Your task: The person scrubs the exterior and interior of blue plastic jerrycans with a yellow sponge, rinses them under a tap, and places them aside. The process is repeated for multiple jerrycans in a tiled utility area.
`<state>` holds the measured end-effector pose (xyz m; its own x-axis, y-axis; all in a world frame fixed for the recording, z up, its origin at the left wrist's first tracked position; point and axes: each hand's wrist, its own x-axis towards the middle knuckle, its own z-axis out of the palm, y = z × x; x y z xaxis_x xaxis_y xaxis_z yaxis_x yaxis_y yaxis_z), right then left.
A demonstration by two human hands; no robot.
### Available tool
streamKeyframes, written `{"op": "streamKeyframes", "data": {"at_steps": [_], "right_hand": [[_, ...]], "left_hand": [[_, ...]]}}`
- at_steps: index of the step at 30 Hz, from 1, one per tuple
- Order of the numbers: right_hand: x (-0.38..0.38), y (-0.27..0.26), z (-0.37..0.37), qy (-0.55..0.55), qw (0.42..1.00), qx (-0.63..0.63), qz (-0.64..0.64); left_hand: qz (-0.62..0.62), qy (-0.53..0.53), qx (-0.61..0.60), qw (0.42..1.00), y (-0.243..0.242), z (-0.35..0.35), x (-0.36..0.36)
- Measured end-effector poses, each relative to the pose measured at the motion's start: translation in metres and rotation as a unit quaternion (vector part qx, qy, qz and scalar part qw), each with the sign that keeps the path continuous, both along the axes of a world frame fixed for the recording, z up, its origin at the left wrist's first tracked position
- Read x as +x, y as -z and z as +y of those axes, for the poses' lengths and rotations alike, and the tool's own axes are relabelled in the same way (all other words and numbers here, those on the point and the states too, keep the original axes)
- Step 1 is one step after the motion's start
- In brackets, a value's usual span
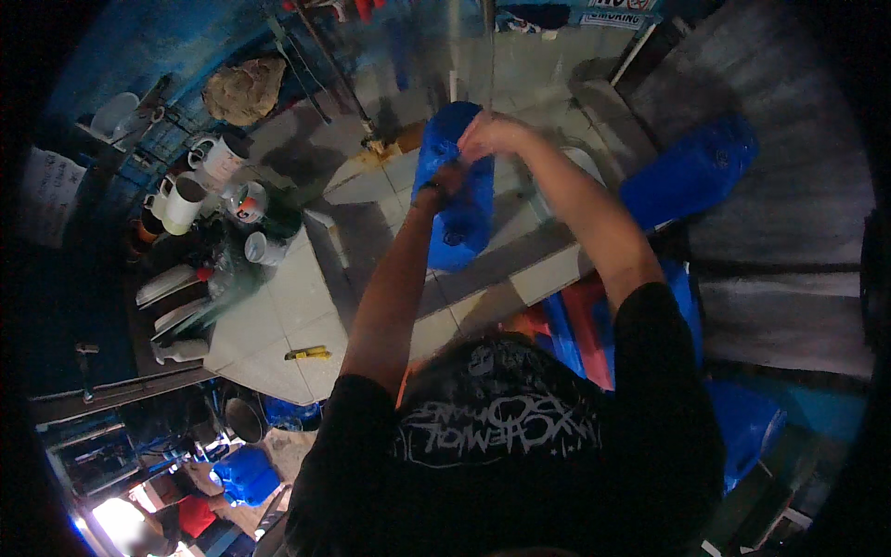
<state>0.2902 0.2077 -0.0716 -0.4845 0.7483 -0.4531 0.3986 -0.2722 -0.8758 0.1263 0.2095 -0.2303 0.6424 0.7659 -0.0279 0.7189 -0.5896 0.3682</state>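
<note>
A blue plastic container (pixel 459 233) stands upright in front of me in a tiled basin, below a pipe or thin stream. My left hand (pixel 449 179) is on its upper side, with a dark band at the wrist. At the container's top right edge is my right hand (pixel 485 134), blurred, with its fingers bent; whether it grips anything is not clear. Another blue container (pixel 689 170) lies tilted to the right of the basin.
White mugs (pixel 184 202), a clear jar and stacked plates (pixel 170 285) crowd the left ledge. A yellow utility knife (pixel 308 353) lies on the tiled counter (pixel 278 306). More blue containers (pixel 247 475) are at lower left and right. Someone in red (pixel 196 515) is at far lower left.
</note>
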Motion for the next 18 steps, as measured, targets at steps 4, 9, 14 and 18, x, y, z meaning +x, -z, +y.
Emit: {"op": "streamKeyframes", "data": {"at_steps": [4, 9, 14, 18], "right_hand": [[0.005, 0.010, 0.003, -0.048, 0.989, 0.113, -0.083], [-0.005, 0.006, -0.003, 0.029, 0.998, -0.061, -0.002], [-0.002, 0.000, -0.002, 0.022, 0.993, -0.113, 0.016], [0.008, 0.006, 0.004, -0.149, 0.987, 0.052, -0.022]], "left_hand": [[-0.012, -0.070, -0.018, 0.997, -0.016, -0.016, -0.013], [-0.011, -0.253, -0.145, 0.957, -0.033, -0.028, -0.044], [-0.259, -0.522, -0.216, 0.784, 0.011, -0.021, -0.064], [-0.551, -0.583, -0.276, 0.529, 0.035, -0.008, -0.095]]}}
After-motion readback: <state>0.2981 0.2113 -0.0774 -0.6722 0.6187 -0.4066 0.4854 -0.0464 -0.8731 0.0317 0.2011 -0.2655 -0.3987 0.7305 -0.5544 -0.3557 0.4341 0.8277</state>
